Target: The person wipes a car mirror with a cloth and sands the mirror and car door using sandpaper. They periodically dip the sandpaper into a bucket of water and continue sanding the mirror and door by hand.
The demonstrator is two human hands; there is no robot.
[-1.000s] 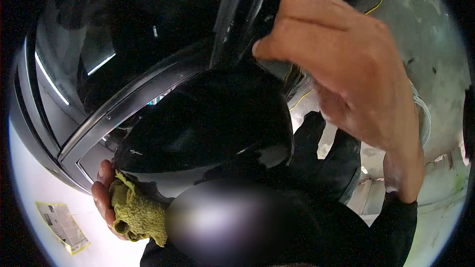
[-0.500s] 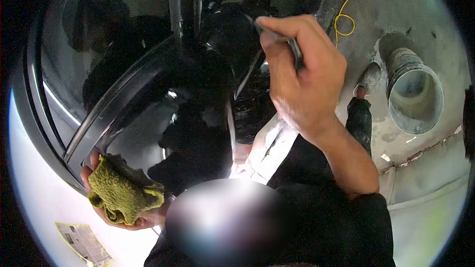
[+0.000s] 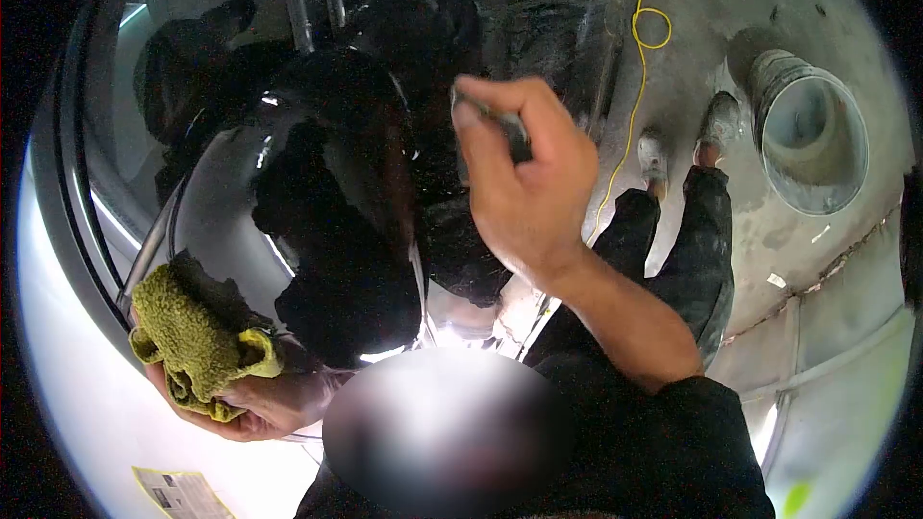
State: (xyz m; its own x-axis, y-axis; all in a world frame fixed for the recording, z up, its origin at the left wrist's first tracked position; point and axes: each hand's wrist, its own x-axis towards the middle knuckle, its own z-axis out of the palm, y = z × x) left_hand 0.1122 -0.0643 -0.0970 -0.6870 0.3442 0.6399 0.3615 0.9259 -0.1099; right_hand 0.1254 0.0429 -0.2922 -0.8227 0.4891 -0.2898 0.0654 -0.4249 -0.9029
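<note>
My left hand holds a bunched yellow-green cloth against the lower edge of a glossy black car side mirror. My right hand is closed around a small dark grey object just right of the mirror housing; I cannot make out what the object is. The mirror juts from a black car door whose window fills the upper left. My legs in dark trousers and my shoes show below on the concrete floor.
A grey bucket stands on the concrete floor at the right. A yellow cable loops across the floor above my right hand. A printed paper sheet lies at the lower left. A raised concrete edge runs along the right.
The view has tilted downward, so the floor, my shoes and the bucket show more. My right hand has dropped lower and closer to the mirror. The left hand has kept the cloth by the mirror's lower edge.
</note>
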